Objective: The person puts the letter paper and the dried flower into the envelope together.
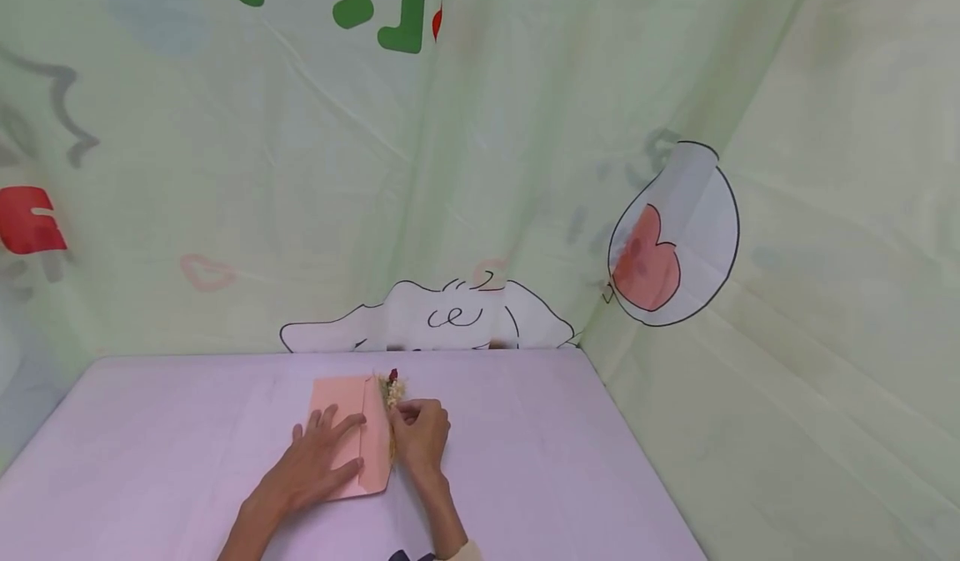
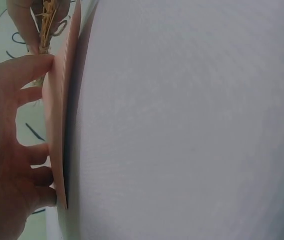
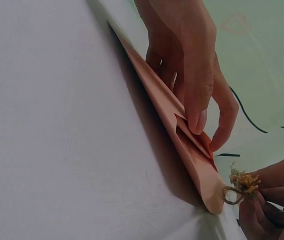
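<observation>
A pink paper envelope (image 1: 336,394) lies on the table, its open pocket showing in the right wrist view (image 3: 186,142). My left hand (image 1: 315,458) rests spread over it, fingers extended and tips pressing the paper. Along the envelope's right edge is a small bunch of dried flowers (image 1: 393,390) with a dark red bud and pale blossoms. My right hand (image 1: 423,438) pinches this bunch between thumb and fingers. In the left wrist view its straw-like stems (image 2: 47,22) stand beside the envelope, tied with a loop of twine (image 3: 230,195).
A pale lilac cloth covers the table (image 1: 540,453). Behind it hangs a light green curtain (image 1: 300,169) printed with drawings, and a similar curtain (image 1: 825,336) runs along the right side. A small dark object (image 1: 401,555) shows at the bottom edge, near the right sleeve.
</observation>
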`<state>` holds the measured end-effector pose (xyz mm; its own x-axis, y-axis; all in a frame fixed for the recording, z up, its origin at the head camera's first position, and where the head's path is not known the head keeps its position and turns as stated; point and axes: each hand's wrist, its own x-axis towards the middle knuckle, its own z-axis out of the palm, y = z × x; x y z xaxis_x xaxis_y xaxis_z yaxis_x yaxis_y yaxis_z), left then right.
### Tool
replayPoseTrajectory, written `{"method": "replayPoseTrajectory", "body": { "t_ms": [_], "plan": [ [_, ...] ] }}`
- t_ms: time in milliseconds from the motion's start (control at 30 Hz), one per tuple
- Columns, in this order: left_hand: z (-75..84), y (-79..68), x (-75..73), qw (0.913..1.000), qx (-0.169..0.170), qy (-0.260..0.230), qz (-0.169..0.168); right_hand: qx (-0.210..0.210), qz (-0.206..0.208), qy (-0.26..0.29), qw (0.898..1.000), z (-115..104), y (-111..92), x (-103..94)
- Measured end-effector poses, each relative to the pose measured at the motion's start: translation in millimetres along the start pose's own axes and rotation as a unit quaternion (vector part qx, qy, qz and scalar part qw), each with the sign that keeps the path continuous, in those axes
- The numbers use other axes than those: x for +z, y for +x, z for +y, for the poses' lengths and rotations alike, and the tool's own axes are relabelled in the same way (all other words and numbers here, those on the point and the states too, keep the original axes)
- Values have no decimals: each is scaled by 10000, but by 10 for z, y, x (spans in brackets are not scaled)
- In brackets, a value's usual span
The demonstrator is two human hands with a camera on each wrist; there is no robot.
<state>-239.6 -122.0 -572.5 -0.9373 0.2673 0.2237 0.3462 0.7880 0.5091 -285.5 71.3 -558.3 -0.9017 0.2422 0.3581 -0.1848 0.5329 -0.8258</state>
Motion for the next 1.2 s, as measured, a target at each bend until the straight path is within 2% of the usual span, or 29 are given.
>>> {"method": "replayPoseTrajectory", "body": {
  "t_ms": [233,533,800,933,1200],
  "plan": [
    [-18,-1,14,10000,25,-1,82,226,-183,-172,9994,-44,-66,55],
    [-17,12,17,10000,33,-21,74,111,-246,-167,9995,-35,-111,98],
    [-7,1,-11,9998,-104,-112,-101,-26,-288,-264,9992,-34,-148,137],
    [0,0,-5,9999,-80,-99,-15,44,-375,-239,9990,-63,-156,152],
    [-4,12,15,9999,-43,-52,126,-135,-549,-518,9971,-122,-178,191]
  ]
}}
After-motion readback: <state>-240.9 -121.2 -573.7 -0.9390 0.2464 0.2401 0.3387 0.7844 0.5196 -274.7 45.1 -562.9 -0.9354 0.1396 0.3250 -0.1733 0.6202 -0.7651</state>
